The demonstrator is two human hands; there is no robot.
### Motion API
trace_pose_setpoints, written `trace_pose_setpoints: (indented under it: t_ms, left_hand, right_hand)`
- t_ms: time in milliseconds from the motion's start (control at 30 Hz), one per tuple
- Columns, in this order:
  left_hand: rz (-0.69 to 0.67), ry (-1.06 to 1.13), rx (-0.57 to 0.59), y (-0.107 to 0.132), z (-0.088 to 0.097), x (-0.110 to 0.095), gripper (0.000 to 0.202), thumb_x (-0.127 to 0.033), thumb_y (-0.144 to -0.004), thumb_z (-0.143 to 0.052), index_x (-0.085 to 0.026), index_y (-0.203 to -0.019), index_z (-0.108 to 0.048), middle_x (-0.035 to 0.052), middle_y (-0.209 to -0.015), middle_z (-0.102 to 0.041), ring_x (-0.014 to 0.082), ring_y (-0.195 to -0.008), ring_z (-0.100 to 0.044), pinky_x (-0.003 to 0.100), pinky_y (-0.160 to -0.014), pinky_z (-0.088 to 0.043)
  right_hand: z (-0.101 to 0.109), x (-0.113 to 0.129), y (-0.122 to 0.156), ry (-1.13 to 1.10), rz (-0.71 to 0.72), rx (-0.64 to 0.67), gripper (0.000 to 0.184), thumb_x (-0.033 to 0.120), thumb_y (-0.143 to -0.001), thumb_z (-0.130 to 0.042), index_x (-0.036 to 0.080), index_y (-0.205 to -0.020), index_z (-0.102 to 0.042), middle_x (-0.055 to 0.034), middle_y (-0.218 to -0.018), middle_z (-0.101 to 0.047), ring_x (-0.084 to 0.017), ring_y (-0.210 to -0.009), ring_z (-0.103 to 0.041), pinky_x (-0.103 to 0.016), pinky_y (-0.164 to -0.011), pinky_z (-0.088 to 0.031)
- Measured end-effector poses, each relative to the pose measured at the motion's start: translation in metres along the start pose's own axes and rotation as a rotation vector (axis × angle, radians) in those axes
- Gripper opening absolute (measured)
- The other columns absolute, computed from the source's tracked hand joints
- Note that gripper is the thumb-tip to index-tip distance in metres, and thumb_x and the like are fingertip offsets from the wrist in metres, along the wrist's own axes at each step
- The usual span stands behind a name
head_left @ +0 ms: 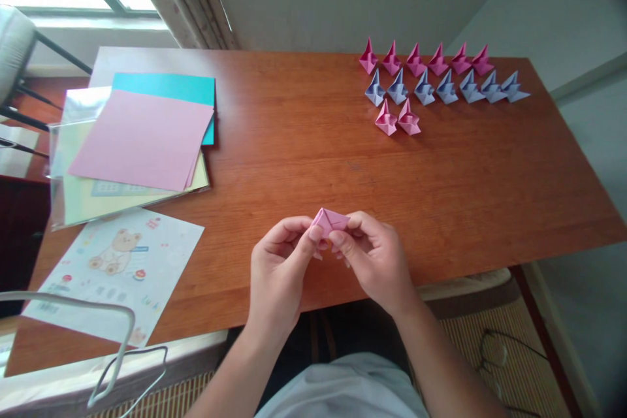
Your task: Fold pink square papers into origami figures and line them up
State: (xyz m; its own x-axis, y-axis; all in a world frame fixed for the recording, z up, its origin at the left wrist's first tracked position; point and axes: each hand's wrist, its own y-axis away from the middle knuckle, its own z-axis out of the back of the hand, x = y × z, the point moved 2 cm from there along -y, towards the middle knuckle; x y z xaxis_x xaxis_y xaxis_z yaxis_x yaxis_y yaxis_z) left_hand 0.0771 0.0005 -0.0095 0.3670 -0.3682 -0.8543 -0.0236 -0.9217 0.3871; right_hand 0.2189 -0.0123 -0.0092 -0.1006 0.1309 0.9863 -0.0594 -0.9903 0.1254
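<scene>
A small folded piece of pink paper (331,221) is held between both hands, just above the near edge of the wooden table. My left hand (283,268) pinches its left corner, thumb in front. At its right side my right hand (375,260) grips it, the thumb pressing on the lower edge. Crease lines and layered flaps show on the face turned to me. Some fingertips behind the paper are partly hidden.
Folded paper figures stand in rows at the back right: dark pink (415,64), lavender (447,88) and light pink (386,119). Pink sheets (144,137) lie on a teal sheet (166,86) at left. Nearer are a bear-printed sheet (122,274) and a white cable (128,317).
</scene>
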Motion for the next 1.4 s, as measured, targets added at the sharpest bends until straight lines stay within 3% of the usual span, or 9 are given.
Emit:
trace_pose_setpoints:
  t_ms: [167,300,467,633,800,900,1033,1233,1400]
  left_hand:
    - [-0.011,-0.145,0.083,-0.003,0.005,-0.007,0.013,-0.028,-0.08,-0.082,-0.017,-0.083,-0.077,0.0007,-0.071,-0.071,0.0077,-0.057,-0.058,0.016,-0.053,-0.048]
    - [0.051,-0.043,0.16,-0.003,0.005,-0.007,0.013,-0.026,-0.081,-0.081,-0.019,-0.092,-0.078,0.0019,-0.077,-0.074,0.009,-0.063,-0.063,0.016,-0.059,-0.053]
    - [0.145,0.096,0.191,-0.003,0.005,-0.005,0.023,-0.036,-0.084,-0.077,-0.019,-0.1,-0.079,0.0038,-0.087,-0.074,0.0113,-0.07,-0.066,0.018,-0.061,-0.058]
    - [0.162,-0.027,0.265,-0.004,0.005,-0.005,0.019,-0.025,-0.081,-0.081,-0.019,-0.099,-0.077,0.0022,-0.086,-0.076,0.0108,-0.075,-0.069,0.017,-0.067,-0.058]
    - [0.019,-0.111,0.133,-0.004,0.003,-0.005,0.01,-0.023,-0.08,-0.082,-0.018,-0.085,-0.076,0.0004,-0.083,-0.077,0.0091,-0.077,-0.07,0.014,-0.074,-0.056]
    - [-0.044,-0.117,0.078,-0.002,0.0,-0.003,0.009,-0.023,-0.081,-0.081,-0.019,-0.086,-0.075,-0.0011,-0.084,-0.077,0.0093,-0.079,-0.071,0.015,-0.076,-0.056]
    - [-0.034,-0.14,0.086,0.001,-0.002,0.0,0.01,-0.024,-0.083,-0.08,-0.018,-0.086,-0.072,0.0007,-0.087,-0.078,0.0115,-0.084,-0.072,0.018,-0.08,-0.057]
    - [-0.016,-0.19,0.15,0.0,-0.002,-0.001,0.014,-0.027,-0.084,-0.079,-0.016,-0.087,-0.069,0.0019,-0.085,-0.077,0.0139,-0.08,-0.073,0.021,-0.077,-0.059]
    - [-0.126,-0.277,0.127,-0.002,0.002,-0.001,0.007,-0.023,-0.086,-0.076,-0.019,-0.091,-0.073,0.0016,-0.087,-0.077,0.0131,-0.079,-0.073,0.02,-0.075,-0.059]
  right_hand:
    - [0.007,-0.004,0.001,-0.068,0.033,-0.047,0.009,0.032,-0.09,-0.073,0.025,-0.096,-0.074,0.0002,-0.08,-0.076,-0.014,-0.064,-0.07,-0.024,-0.057,-0.056]
    - [0.011,-0.006,0.001,-0.081,0.063,-0.051,0.008,0.027,-0.09,-0.073,0.029,-0.096,-0.077,0.0001,-0.09,-0.076,-0.014,-0.071,-0.069,-0.024,-0.057,-0.054]
    - [0.019,0.0,0.001,0.133,0.29,-0.017,0.022,0.014,-0.091,-0.07,0.032,-0.101,-0.077,0.0004,-0.096,-0.075,-0.017,-0.092,-0.069,-0.031,-0.081,-0.055]
    - [0.023,0.004,0.004,0.254,0.414,0.027,0.035,0.005,-0.09,-0.063,0.032,-0.109,-0.074,0.0002,-0.103,-0.075,-0.017,-0.096,-0.07,-0.032,-0.087,-0.055]
    - [0.017,-0.004,0.008,0.118,0.207,-0.047,0.027,0.019,-0.094,-0.062,0.029,-0.12,-0.066,-0.0021,-0.105,-0.072,-0.018,-0.095,-0.07,-0.032,-0.083,-0.057]
    - [0.009,-0.009,0.01,0.11,0.126,-0.057,0.015,0.026,-0.093,-0.067,0.026,-0.108,-0.066,-0.0016,-0.097,-0.072,-0.018,-0.087,-0.069,-0.03,-0.077,-0.057]
    - [0.004,-0.004,0.007,0.204,0.172,-0.107,0.002,0.023,-0.093,-0.066,0.024,-0.094,-0.067,0.0001,-0.085,-0.069,-0.015,-0.077,-0.064,-0.028,-0.072,-0.052]
    - [0.006,0.009,0.002,0.298,0.264,-0.079,0.006,0.017,-0.091,-0.065,0.021,-0.088,-0.067,0.0016,-0.078,-0.062,-0.013,-0.071,-0.057,-0.027,-0.067,-0.047]
    - [0.008,0.012,0.004,0.341,0.22,-0.029,0.007,0.019,-0.092,-0.063,0.021,-0.087,-0.067,0.0013,-0.077,-0.063,-0.013,-0.071,-0.059,-0.028,-0.068,-0.048]
